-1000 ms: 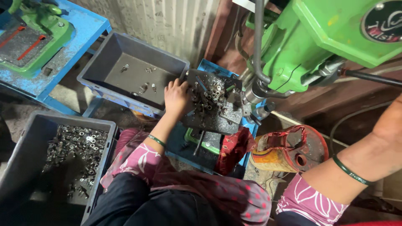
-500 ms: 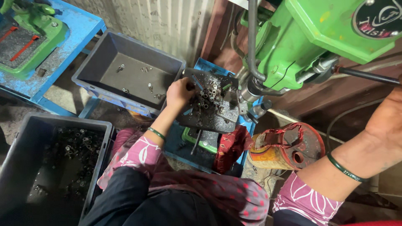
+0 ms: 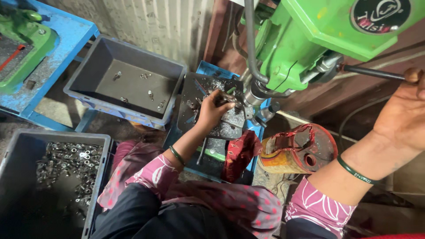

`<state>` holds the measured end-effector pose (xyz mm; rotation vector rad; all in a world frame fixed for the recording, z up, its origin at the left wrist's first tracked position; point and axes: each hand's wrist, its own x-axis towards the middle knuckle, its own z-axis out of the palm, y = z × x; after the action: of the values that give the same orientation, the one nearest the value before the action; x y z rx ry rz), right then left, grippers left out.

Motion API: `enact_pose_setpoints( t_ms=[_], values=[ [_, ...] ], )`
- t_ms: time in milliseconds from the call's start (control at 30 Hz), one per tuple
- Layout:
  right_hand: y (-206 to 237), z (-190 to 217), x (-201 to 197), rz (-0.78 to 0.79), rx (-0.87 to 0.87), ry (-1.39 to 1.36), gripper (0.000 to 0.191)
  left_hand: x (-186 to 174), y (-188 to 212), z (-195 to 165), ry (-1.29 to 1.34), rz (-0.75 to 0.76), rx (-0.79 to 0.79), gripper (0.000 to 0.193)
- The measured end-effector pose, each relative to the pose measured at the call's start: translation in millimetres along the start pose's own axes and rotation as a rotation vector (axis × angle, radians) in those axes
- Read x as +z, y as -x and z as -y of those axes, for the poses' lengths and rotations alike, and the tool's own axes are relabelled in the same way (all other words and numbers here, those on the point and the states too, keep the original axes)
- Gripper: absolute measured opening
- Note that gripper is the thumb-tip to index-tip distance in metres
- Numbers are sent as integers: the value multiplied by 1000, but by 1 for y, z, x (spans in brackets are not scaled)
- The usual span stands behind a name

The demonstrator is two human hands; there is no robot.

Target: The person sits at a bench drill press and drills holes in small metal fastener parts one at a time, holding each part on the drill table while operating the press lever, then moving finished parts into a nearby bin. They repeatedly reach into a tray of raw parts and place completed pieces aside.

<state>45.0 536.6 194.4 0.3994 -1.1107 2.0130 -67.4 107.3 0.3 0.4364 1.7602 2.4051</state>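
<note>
My left hand (image 3: pixel 211 111) rests on the dark work plate (image 3: pixel 197 90) under the spindle (image 3: pixel 253 94) of the green drill press (image 3: pixel 310 40), fingers closed around a small metal part by the fixture. Metal shavings cover the plate. My right hand (image 3: pixel 405 113) is raised at the right and grips the knob of the press's feed lever (image 3: pixel 372 73). Both wrists carry a green bangle.
A grey bin (image 3: pixel 126 82) with a few small metal parts stands left of the plate. A second grey bin (image 3: pixel 57 177) with several metal rings sits at lower left. A blue table (image 3: pixel 62 48) holds another green machine. A red cloth (image 3: pixel 239 155) and a rusty tin (image 3: pixel 296 152) lie by the press.
My left hand moved from the shavings pile toward the spindle and closed on a small part. The view shifted; my right hand came fully into sight on the lever knob.
</note>
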Motion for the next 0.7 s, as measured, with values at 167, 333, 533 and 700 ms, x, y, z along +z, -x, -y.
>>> enact_pose_setpoints(
  t_ms=[167,333,533,700],
  values=[
    [5,3,21,25,-8,15,26,12,7,8,-94,2,37,28],
    [17,5,57,52,-29,10,27,12,21,-10,-495,-99,244,26],
    [95,4,112,104,-188,-5,30,17,33,-36,-965,-95,642,33],
    [133,-6,131,84,-298,17,32,17,38,-43,-1053,-42,616,45]
  ],
)
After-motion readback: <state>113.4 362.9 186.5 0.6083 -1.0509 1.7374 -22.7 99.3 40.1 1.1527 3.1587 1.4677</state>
